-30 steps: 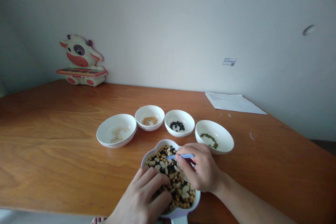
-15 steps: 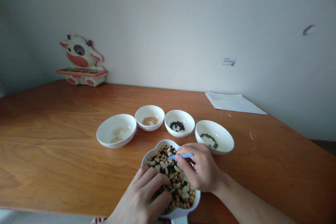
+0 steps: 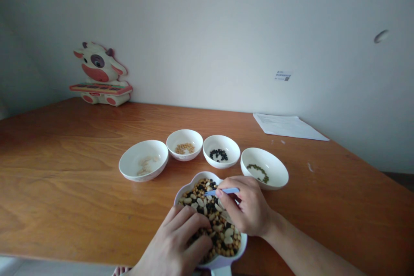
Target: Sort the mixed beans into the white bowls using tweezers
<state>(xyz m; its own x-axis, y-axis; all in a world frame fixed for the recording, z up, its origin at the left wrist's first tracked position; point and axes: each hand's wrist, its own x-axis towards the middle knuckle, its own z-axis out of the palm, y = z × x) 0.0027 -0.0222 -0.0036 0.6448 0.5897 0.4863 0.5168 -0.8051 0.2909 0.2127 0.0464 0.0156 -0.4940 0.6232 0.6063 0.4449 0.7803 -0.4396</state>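
**Close work, seen from above**

We see a pale room where two walls meet; on the white wall (image 3: 207, 30) there is a small paper label (image 3: 282, 76), and its print is too small for us to read. The reddish-brown wooden table (image 3: 64, 189) has a clear grain. Going from left to right, first stands a cow-shaped toy keyboard (image 3: 100, 75) against the wall; we can read no brand on it. Along the table are four white bowls: the first bowl (image 3: 129, 166) has pale flat seeds, the second bowl (image 3: 184, 136) has yellow soybeans, the third bowl (image 3: 221, 141) has black beans, and the fourth bowl (image 3: 270, 159) has green mung beans. A printed sheet of paper (image 3: 286, 126) lies farther back, its text unreadable.

Nearest to us is a white lobed dish (image 3: 187, 189), full of mixed beans (image 3: 207, 209); the left hand (image 3: 171, 241) lies with bent fingers on these beans, and we cannot tell if it holds any. The right hand (image 3: 247, 205) pinches blue tweezers (image 3: 226, 191) closed, their tip just above the beans; we cannot tell if they hold a bean.
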